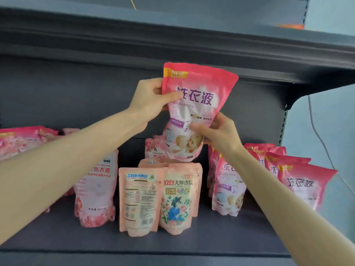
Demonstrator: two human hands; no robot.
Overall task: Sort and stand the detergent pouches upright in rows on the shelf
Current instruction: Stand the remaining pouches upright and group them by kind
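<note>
The dark grey metal shelf board [172,240] ran bare along its front edge, leaving an open strip in front of every pouch. Nearest on it stood two peach plastic pouches touching side by side: the barcode-backed peach pouch [138,200] on the left and the floral-fronted peach pouch [177,200] on the right. Just left of them, across a thin gap, stood a pale pink rose-printed pouch [96,189], partly behind the left forearm. To the right, past a lane of bare board, a cluster of pink-and-white upright pouches [305,185] reached toward the shelf's right end, near the slotted grey upright post [282,127]. Further back on the left, a heap of pink pouches [23,141] lay piled.

Above the peach pair, clear of everything on the board, a pink-and-white detergent pouch with purple lettering [194,104] was held in the air. Its top right corner was near the lip of the dark grey upper shelf [172,45]. The left hand [151,100] took its grip on the pouch's upper left edge, thumb across the front and fingers behind. The right hand [221,131] pinched the lower right side, thumb on the front. The pouch thus lay between the two grips. Its long axis ran nearly vertical, with the sealed top up and leaning slightly right, and the printed face toward the camera. Behind it was the plain dark back panel [76,93].
</note>
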